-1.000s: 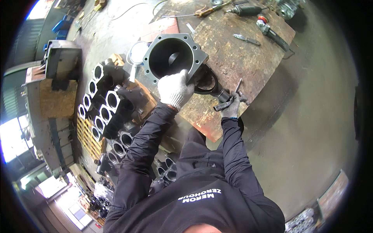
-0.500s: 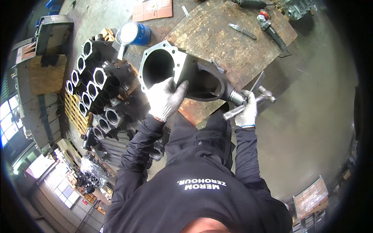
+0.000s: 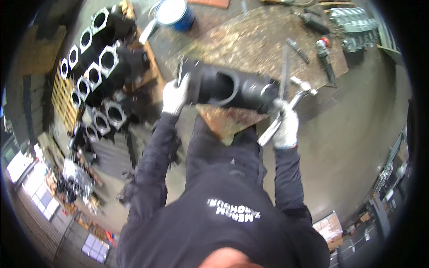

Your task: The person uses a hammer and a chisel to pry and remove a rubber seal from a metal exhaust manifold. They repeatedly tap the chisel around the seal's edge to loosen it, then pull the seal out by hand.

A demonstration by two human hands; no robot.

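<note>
Black casting (image 3: 214, 87) looks blurred, left grip (image 3: 175, 96) clasping one end, right grip (image 3: 287, 129) clasping a partly hidden hammer (image 3: 298, 96).

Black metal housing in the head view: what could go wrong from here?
The black metal housing could slip: the white-gloved right hand at its tube end grips a silver hammer and a long flat metal tool. Let go over the near corner of the brown worktable, it might tip off.

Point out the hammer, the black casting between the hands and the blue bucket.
Hammer (image 3: 305, 86), head view: on its metal head.
Black casting (image 3: 248, 92), head view: on its body, right of the round opening.
Blue bucket (image 3: 184, 21), head view: on its side wall.
</note>
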